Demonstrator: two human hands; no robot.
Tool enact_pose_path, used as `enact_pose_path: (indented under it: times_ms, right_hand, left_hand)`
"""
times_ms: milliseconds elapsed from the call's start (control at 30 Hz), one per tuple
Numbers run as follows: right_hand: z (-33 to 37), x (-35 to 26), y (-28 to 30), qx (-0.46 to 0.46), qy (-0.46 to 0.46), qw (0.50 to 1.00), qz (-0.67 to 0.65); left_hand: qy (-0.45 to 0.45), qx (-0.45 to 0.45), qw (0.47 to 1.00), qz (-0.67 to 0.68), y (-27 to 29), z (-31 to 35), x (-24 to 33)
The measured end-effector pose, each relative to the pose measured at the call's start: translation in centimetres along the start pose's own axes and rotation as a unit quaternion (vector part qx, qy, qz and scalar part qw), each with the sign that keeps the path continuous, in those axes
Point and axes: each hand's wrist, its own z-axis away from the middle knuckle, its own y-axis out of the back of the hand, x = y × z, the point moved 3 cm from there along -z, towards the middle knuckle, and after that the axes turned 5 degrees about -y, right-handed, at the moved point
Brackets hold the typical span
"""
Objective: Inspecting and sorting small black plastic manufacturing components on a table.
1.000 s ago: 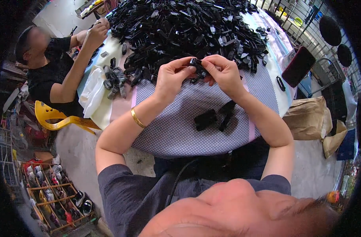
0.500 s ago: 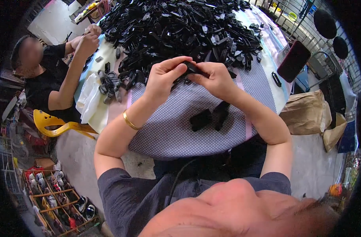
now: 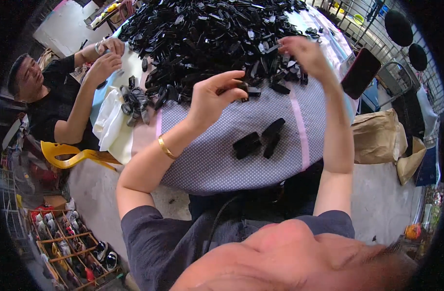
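My left hand (image 3: 209, 99), with a gold bangle at its wrist, is raised over the near side of a large pile of black plastic pieces (image 3: 207, 43). Its thumb and fingers close on a small dark plastic piece (image 3: 243, 91), mostly hidden by the fingertips. Out to the right, my right hand (image 3: 305, 56) hangs above the pile's right part, fingers bent and smeared by motion; whether anything is between them does not show. Nearer to me on the dotted grey cloth (image 3: 197, 165) lie a few black pieces (image 3: 246, 144) in a loose group.
At the left a co-worker's hands (image 3: 108, 60) meet above the table edge. Grey-black pieces (image 3: 134, 104) lie beside a white cloth (image 3: 108, 121). A phone (image 3: 361, 70) stands at the right edge, above a brown paper bag (image 3: 379, 136). A yellow chair (image 3: 66, 153) is at the left.
My hands have parted: the right moved away to the right and farther out over the pile, while the left stayed near its place with a dark piece. The co-worker's hands came down.
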Motion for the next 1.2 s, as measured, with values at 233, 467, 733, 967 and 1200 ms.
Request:
enact_pose_path:
  times_ms: [233,467,733,967,1200]
  right_hand:
    - [0.1,10.1,2.5,0.007,-0.172,0.911,0.374]
    - [-0.2,7.1,3.0,0.046,-0.144,0.921,0.360]
    - [0.4,-0.7,-2.0,0.011,-0.005,1.000,0.015]
    - [2.4,-5.7,-5.6,-0.154,-0.100,0.957,-0.225]
    - [2.9,-4.4,-7.0,-0.150,-0.176,0.921,-0.314]
  left_hand:
    - [-0.106,-0.018,0.990,-0.096,-0.7,0.9,-0.3]
    - [-0.082,-0.170,0.969,-0.162,-1.7,1.4,0.0]
    - [-0.233,-0.103,0.880,-0.401,-2.3,-0.4,-1.5]
    - [-0.209,-0.180,0.834,-0.477,-2.1,-0.2,-2.3]
    - [-0.019,0.036,0.983,-0.177,0.0,-1.2,-1.1]
